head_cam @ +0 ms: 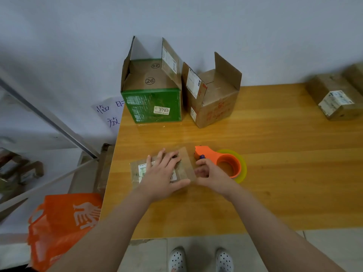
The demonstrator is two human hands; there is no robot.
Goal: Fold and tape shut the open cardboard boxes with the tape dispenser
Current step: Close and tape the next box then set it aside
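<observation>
A small flat cardboard box (137,173) with a white label lies on the wooden table (275,154) near its front left. My left hand (161,171) lies flat on top of it, fingers spread. My right hand (208,173) grips the orange tape dispenser (222,160), which carries a yellowish roll and sits just right of the box. A clear strip of tape (186,163) stretches from the dispenser over the box's right end. Two open boxes stand at the back: a green one (153,105) marked 3703 and a brown one (214,99), flaps up.
A closed brown box (334,97) with a label sits at the table's far right. An orange bag (60,226) hangs off the table's left front corner. Metal rails and cardboard lie on the floor to the left. A wall runs behind the table.
</observation>
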